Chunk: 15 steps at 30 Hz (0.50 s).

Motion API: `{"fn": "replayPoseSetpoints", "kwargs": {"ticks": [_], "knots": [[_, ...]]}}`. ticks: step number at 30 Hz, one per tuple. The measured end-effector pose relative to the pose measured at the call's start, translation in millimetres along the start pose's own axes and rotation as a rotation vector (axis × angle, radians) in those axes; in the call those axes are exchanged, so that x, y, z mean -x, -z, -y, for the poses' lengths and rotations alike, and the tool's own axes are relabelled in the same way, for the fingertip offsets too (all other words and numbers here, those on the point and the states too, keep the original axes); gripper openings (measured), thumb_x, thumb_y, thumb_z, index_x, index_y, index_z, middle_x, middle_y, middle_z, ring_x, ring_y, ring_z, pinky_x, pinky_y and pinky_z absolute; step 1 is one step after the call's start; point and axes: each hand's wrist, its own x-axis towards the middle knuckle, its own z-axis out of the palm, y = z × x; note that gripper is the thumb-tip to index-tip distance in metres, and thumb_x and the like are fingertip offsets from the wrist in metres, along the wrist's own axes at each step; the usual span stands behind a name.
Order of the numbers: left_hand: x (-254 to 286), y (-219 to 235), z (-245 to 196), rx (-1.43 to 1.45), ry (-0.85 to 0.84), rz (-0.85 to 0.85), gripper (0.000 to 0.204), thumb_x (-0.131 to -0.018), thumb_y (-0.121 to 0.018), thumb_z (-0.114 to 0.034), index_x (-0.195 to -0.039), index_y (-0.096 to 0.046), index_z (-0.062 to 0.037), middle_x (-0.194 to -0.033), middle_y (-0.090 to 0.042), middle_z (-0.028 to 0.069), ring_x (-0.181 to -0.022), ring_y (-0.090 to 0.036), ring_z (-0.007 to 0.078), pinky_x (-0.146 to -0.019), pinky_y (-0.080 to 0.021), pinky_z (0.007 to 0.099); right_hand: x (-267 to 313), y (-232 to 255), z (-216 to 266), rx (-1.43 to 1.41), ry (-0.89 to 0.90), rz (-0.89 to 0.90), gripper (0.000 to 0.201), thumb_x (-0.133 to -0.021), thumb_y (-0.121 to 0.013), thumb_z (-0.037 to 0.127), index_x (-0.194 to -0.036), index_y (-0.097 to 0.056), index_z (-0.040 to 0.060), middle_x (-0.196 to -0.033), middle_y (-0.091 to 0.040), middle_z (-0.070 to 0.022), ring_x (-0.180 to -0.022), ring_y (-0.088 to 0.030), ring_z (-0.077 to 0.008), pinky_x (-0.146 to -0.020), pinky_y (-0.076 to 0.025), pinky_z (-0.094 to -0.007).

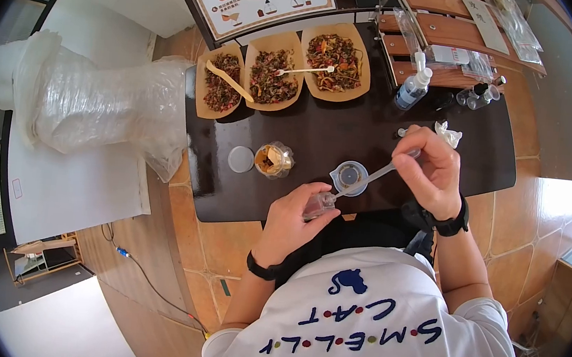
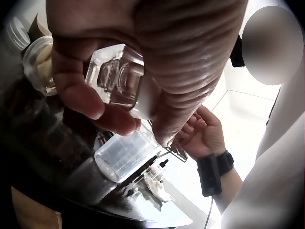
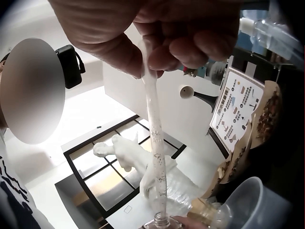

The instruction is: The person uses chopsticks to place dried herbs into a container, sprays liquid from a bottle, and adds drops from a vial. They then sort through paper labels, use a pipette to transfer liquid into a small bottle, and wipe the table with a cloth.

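Gripping the small clear bottle [image 1: 318, 208] in the left hand [image 1: 289, 225], near the plastic cup [image 1: 334, 178]; pinching the pipette [image 1: 376, 175] in the right hand [image 1: 434, 174], tip at the bottle's mouth; probably transferring liquid; seemingly needing steady alignment, then a gentle squeeze.

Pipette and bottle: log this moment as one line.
left hand: grips small clear bottle | right hand: pinches pipette | pipette tip: at bottle mouth | plastic cup: on table, near bottle
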Motion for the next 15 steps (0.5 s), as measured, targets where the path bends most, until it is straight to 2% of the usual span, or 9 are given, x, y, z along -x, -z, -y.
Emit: {"fn": "replayPoseSetpoints", "kwargs": {"ticks": [4, 15], "knots": [[-0.2, -1.7, 4.7, -0.009, 0.006, -0.006, 0.044, -0.079, -0.087, -0.017, -0.117, -0.065, -0.0074, -0.092, -0.073, 0.0115, -0.082, -0.074, 0.0234, -0.074, -0.057, 0.0316, 0.3, -7.5, 0.3, 0.035, -0.007, 0.072, 0.005, -0.089, -0.072, 0.003, -0.091, -0.067, 0.0016, -0.078, -0.059, -0.0028, -0.064, -0.05, -0.0094, -0.059, -0.038, -0.024], [-0.5, 0.3, 4.7, -0.01, 0.008, -0.01, 0.044, -0.079, -0.087, -0.017, -0.117, -0.065, -0.0071, -0.092, -0.074, 0.012, -0.083, -0.074, 0.0232, -0.074, -0.057, 0.0312, 0.0, -3.9, -2.7, 0.043, 0.008, 0.117, 0.006, -0.09, -0.072, 0.004, -0.089, -0.067, 0.001, -0.078, -0.06, -0.0034, -0.064, -0.052, -0.0099, -0.059, -0.039, -0.0247]]}}
